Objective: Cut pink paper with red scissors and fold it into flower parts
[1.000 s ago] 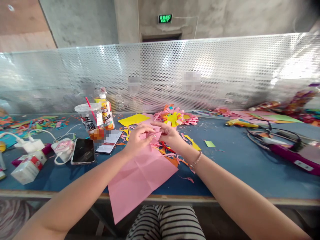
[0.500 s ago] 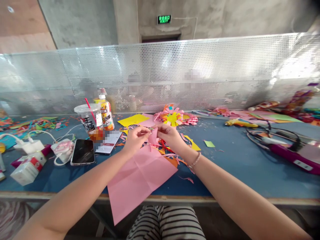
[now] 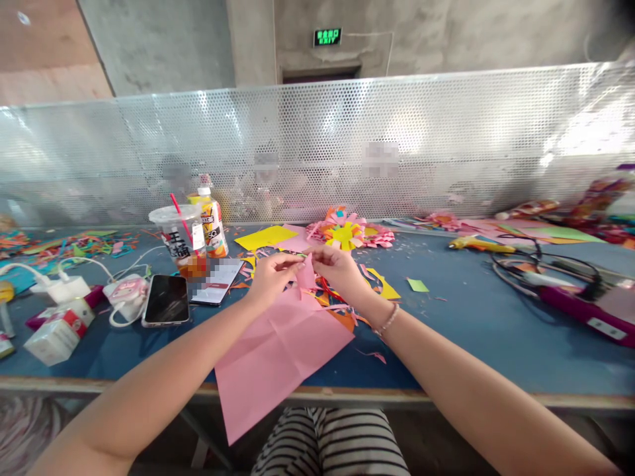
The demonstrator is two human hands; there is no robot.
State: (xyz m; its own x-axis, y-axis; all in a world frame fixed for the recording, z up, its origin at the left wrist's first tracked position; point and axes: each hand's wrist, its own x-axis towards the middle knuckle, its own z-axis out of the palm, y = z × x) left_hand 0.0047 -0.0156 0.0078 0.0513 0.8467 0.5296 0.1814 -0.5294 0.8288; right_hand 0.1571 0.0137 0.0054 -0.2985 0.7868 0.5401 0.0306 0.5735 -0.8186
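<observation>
Since half a second ago little has changed: the left hand point(image 3: 270, 277) and the right hand point(image 3: 338, 270) stay close together over the middle of the worktop point(image 3: 461, 324), and the small pink paper piece point(image 3: 307, 272) between them stands a touch more upright, its point up. A second ago that piece lay flatter, folded across the fingertips. The fingers point(image 3: 292, 264) of the left hand are narrow, pinched on the piece's left edge, and those of the right hand pinch its right edge near the top. The piece sits just above the far corner of the large pink sheet point(image 3: 278, 350), which lies creased on the near edge of the worktop and hangs over it toward striped trousers point(image 3: 327, 443). A bracelet point(image 3: 388, 320) circles the right wrist. The blue worktop is littered with coloured paper scraps. To the left lie a dark phone point(image 3: 165, 299), a second phone with a lit screen point(image 3: 215, 281), a plastic cup with a red straw point(image 3: 179, 239), a bottle point(image 3: 211, 221), a white charger with cables point(image 3: 62, 289) and a small carton point(image 3: 57, 336). Farther off are a yellow sheet point(image 3: 265, 237) and paper flowers point(image 3: 347, 233); to the right are a green scrap point(image 3: 417, 285), a yellow glue gun point(image 3: 479, 244) and black cables point(image 3: 546, 268). A perforated metal screen point(image 3: 446, 132) runs along the far edge, with concrete walls and a green exit sign point(image 3: 327, 36) beyond it.
</observation>
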